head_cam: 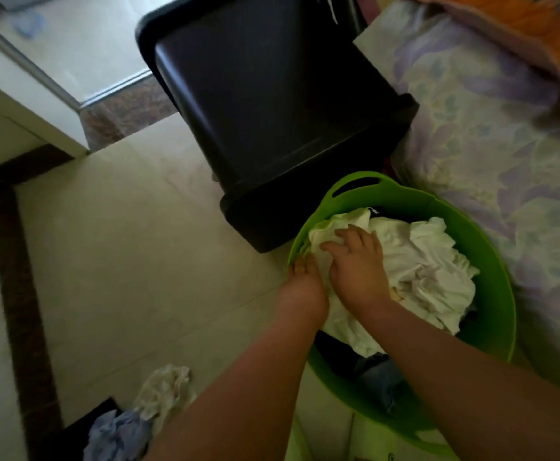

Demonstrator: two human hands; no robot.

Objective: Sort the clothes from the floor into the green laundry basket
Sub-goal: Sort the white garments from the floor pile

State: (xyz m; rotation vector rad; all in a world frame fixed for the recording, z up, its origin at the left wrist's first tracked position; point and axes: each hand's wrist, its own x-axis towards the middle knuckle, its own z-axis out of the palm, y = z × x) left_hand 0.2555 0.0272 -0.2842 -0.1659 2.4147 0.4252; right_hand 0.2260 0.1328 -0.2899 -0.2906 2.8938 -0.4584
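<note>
Head view: both hands' fingers (345,242) press, seemingly unclenched, onto white cloth (418,271) in green basket (491,294).

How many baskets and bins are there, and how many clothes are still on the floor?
Green laundry basket: 1
Black bin: 1
Clothes on the floor: 2, a whitish cloth and a bluish cloth
Total: 4

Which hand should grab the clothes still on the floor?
Left. The left hand is at the green basket's floor-side rim, nearer the crumpled clothes on the floor. The right hand presses the white cloth farther inside.
</note>
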